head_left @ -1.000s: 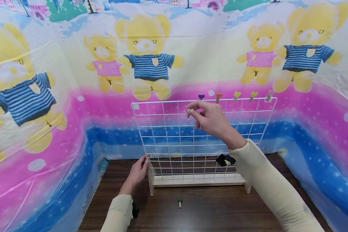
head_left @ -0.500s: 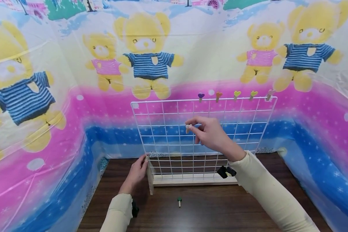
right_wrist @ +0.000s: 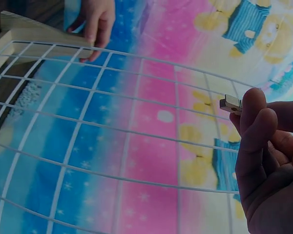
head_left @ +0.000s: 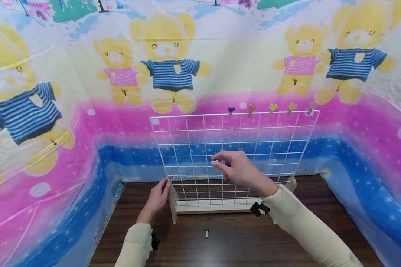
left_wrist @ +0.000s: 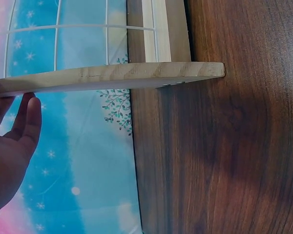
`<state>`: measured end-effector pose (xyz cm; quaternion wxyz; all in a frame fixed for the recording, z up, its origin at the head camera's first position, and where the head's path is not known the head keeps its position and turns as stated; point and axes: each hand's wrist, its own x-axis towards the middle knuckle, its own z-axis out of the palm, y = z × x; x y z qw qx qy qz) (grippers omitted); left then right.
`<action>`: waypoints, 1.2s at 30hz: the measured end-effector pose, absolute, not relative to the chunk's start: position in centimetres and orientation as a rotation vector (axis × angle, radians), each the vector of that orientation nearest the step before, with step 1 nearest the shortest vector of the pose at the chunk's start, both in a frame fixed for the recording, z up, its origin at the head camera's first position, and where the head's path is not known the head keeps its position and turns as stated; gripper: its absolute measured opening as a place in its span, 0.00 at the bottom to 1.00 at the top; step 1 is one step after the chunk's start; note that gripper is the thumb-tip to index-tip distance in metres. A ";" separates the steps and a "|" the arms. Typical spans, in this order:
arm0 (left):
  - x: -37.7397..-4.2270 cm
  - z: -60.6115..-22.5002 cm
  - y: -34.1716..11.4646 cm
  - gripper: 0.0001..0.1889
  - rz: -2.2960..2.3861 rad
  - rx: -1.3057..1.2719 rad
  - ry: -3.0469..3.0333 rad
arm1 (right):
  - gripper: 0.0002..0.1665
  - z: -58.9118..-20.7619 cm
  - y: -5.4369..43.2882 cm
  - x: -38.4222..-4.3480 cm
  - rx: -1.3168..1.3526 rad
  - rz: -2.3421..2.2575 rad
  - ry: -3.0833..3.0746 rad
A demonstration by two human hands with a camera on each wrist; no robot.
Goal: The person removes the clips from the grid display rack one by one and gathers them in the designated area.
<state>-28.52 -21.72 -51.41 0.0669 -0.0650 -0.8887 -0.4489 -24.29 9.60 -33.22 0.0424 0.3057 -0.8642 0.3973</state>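
Observation:
My right hand (head_left: 238, 168) pinches a small wooden clothespin (right_wrist: 230, 104) between thumb and fingertips, in front of the wire grid. A white heart tops this clothespin in the head view. My left hand (head_left: 158, 196) grips the upper end of the stand's left wooden side panel (left_wrist: 112, 74), its fingers bent around the edge. That stand holds the white wire grid (head_left: 205, 148) upright. Along the grid's top wire sit several heart clothespins, among them a purple clothespin (head_left: 231, 110), an orange clothespin (head_left: 251, 110) and a pale pink clothespin (head_left: 310, 107) at the right end.
A green-topped clothespin (head_left: 206, 231) lies on the dark wooden table (head_left: 247, 241) before the stand. The stand's low wooden crossbar (head_left: 214, 209) runs along the grid's bottom. A bear-printed cloth (head_left: 234, 55) hangs behind and at both sides.
My right hand has come down from near the top wire to mid-height of the grid, still pinching the white-heart clothespin. My left hand stays at the side panel.

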 end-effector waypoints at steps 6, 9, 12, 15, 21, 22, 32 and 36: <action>-28.5 -51.4 -21.6 0.20 -1.355 -0.200 -2.674 | 0.12 -36.5 9.7 -24.3 0.919 1.255 -2.701; -28.5 -51.4 -21.6 0.20 -1.349 -0.209 -2.673 | 0.11 -38.2 9.9 -24.4 0.913 1.275 -2.729; -28.5 -51.5 -21.6 0.20 -1.341 -0.210 -2.679 | 0.12 -39.8 10.1 -24.5 0.925 1.287 -2.752; -28.6 -51.5 -21.6 0.21 -1.345 -0.198 -2.686 | 0.13 -41.2 10.4 -24.6 0.944 1.272 -2.758; -28.6 -51.4 -21.6 0.21 -1.347 -0.197 -2.689 | 0.11 -44.2 10.6 -24.8 0.957 1.280 -2.751; -28.6 -51.4 -21.6 0.21 -1.343 -0.202 -2.690 | 0.11 -44.7 10.6 -24.8 0.951 1.287 -2.756; -28.4 -51.3 -21.6 0.21 -1.342 -0.207 -2.694 | 0.09 -48.1 10.5 -24.7 0.934 1.299 -2.833; -28.4 -51.4 -21.7 0.20 -1.341 -0.212 -2.689 | 0.08 -49.5 10.4 -24.9 0.942 1.318 -2.832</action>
